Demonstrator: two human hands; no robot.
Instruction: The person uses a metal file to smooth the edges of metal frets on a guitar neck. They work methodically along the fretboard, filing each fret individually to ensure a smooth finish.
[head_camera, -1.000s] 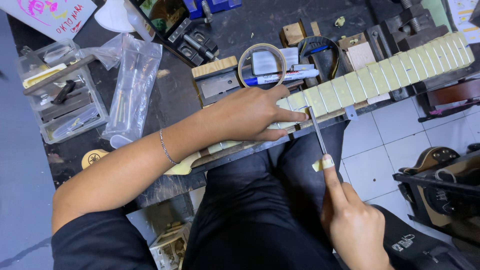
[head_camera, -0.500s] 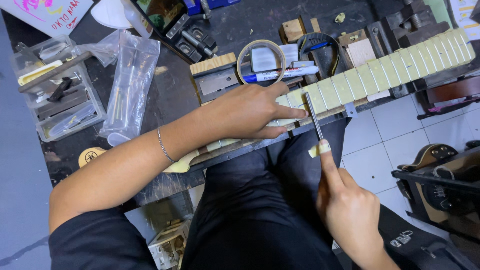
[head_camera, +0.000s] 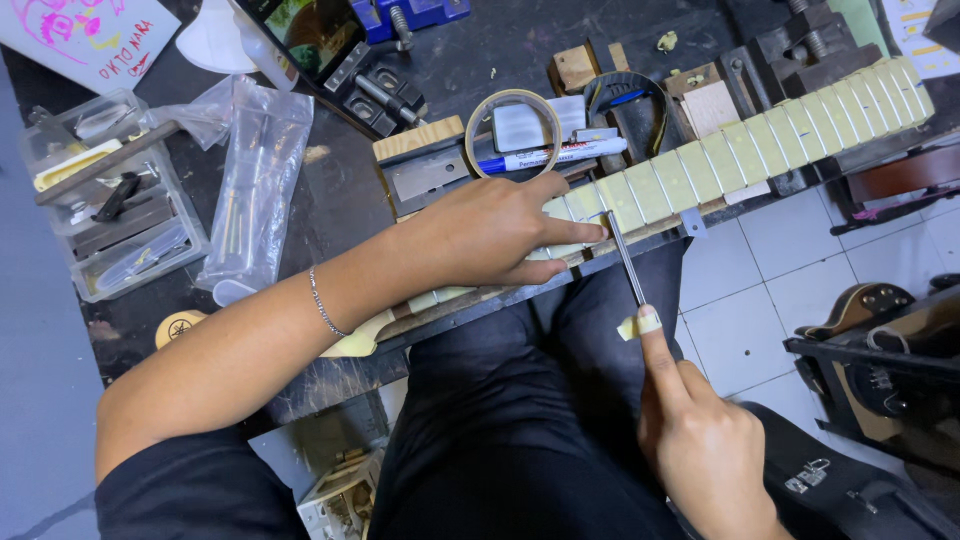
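**Thin file held to a taped guitar neck at the bench edge**

The guitar neck (head_camera: 700, 170) was laid across the dark workbench (head_camera: 330, 200), its fretboard masked in pale tape between the frets and running up to the right past the bench edge. It was pinned flat by the left hand (head_camera: 490, 235), palm down, fingers pressed together and stretched along the board, fingertips just beside the fret being worked. A slim metal file (head_camera: 627, 262) was gripped in the right hand (head_camera: 700, 450), the taped index finger laid straight along its shank and the rest curled round the handle; its tip was set against the neck's near edge.

The neck was judged stiff and fairly light, with finish and fret ends easily marked, so it was best steadied from above on the masked fretboard, close to the file. The file looked rigid but thin, and was best held low on the handle.

A roll of tape (head_camera: 513, 130), a blue marker (head_camera: 550, 157) and a clear plastic bag (head_camera: 255, 190) were seen behind.
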